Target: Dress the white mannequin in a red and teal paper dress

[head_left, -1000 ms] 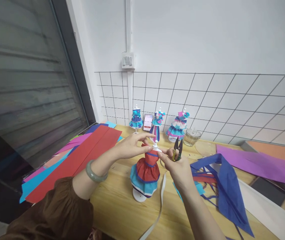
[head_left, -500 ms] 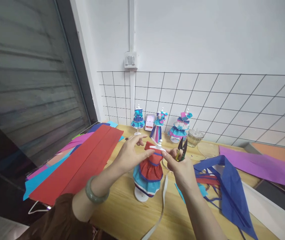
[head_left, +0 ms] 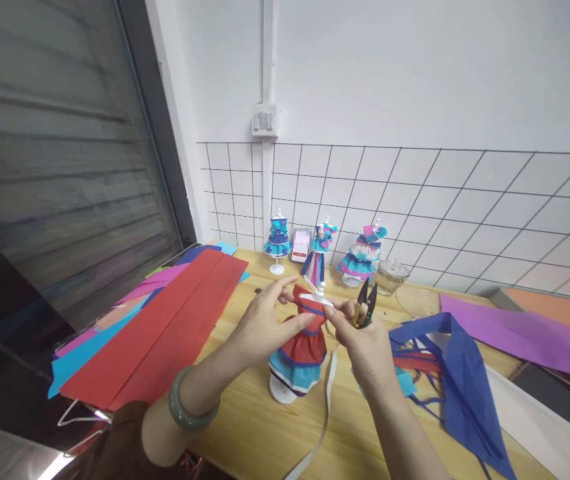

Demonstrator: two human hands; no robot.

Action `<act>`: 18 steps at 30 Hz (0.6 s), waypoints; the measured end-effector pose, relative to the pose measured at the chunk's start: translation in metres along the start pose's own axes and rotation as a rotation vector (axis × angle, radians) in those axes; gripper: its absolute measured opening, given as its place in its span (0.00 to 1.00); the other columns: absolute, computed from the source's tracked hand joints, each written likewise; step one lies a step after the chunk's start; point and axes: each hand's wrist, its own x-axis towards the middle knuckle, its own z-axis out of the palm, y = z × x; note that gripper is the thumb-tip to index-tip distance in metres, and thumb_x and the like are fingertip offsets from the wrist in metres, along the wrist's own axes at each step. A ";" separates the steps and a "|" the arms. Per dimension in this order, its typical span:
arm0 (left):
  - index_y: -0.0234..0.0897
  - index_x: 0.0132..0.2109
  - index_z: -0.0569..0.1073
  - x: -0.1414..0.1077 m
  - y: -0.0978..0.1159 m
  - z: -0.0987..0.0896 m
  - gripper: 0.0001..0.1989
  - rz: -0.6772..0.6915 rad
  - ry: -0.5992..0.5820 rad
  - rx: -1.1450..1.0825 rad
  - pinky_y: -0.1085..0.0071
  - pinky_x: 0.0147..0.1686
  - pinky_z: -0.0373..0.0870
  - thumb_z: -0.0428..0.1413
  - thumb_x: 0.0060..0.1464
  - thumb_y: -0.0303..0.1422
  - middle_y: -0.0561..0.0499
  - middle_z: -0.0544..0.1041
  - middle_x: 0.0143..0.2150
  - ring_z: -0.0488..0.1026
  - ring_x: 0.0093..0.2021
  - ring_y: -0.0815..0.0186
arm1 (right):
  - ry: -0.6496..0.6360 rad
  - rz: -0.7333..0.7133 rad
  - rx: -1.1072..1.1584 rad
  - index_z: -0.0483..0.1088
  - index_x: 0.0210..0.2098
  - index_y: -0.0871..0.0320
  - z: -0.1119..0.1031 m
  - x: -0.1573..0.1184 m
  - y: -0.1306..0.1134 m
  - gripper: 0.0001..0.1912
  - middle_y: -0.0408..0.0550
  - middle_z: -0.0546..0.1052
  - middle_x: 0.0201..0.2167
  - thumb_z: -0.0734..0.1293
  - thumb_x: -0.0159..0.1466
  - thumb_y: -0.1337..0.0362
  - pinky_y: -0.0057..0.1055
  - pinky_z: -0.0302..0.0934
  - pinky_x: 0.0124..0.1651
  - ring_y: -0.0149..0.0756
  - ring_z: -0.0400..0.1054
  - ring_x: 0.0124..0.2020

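A small white dress form stands on a round base (head_left: 283, 389) in front of me, wearing a red, blue and white paper-like dress (head_left: 307, 348). Blue bands edge its red bodice and ruffle. My left hand (head_left: 259, 327) curls around the bodice's left side, thumb across the front and fingertips at the red flap by the shoulder. At the other top edge, my right hand (head_left: 365, 340) pinches the dress between thumb and forefinger. It also keeps a pair of thread snips (head_left: 366, 305) tucked in its fingers, blades pointing up.
Red sheets (head_left: 165, 320) lie over coloured ones at left. Three dressed forms, one in blue (head_left: 278, 237), stand behind beside a phone (head_left: 301, 244) and a glass bowl (head_left: 391, 277). Blue fabric (head_left: 469, 373), scraps and a purple sheet (head_left: 519, 333) lie right; a white ribbon (head_left: 325, 413) trails forward.
My left thumb has slid lower on the bodice, and its fingers have come in against the red flap. My right hand keeps its pinch and the snips. The view has shifted slightly.
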 end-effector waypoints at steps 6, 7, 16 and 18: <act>0.41 0.45 0.68 -0.004 0.008 -0.004 0.15 -0.002 0.064 -0.030 0.64 0.45 0.62 0.58 0.49 0.33 0.51 0.73 0.41 0.68 0.44 0.63 | -0.028 -0.007 -0.050 0.52 0.23 0.54 0.005 -0.011 -0.003 0.22 0.49 0.77 0.36 0.72 0.51 0.56 0.27 0.56 0.24 0.28 0.62 0.22; 0.41 0.43 0.68 -0.006 0.008 -0.003 0.13 -0.011 0.068 -0.040 0.64 0.45 0.62 0.58 0.49 0.33 0.51 0.73 0.41 0.69 0.43 0.63 | -0.035 -0.012 -0.054 0.53 0.23 0.54 0.004 -0.013 -0.003 0.21 0.50 0.77 0.37 0.71 0.52 0.56 0.27 0.58 0.26 0.31 0.65 0.25; 0.40 0.40 0.70 -0.025 0.013 0.005 0.10 -0.102 0.032 -0.134 0.66 0.46 0.62 0.58 0.48 0.32 0.52 0.75 0.40 0.69 0.43 0.64 | -0.010 -0.034 -0.113 0.53 0.22 0.54 -0.011 -0.029 0.002 0.20 0.52 0.78 0.39 0.70 0.54 0.56 0.32 0.61 0.37 0.43 0.70 0.41; 0.40 0.40 0.72 -0.028 0.015 0.006 0.10 -0.112 0.006 -0.138 0.66 0.45 0.62 0.59 0.48 0.32 0.52 0.75 0.40 0.69 0.42 0.64 | -0.013 -0.041 -0.108 0.53 0.22 0.54 -0.014 -0.032 0.003 0.20 0.52 0.78 0.38 0.70 0.54 0.57 0.33 0.62 0.38 0.43 0.71 0.41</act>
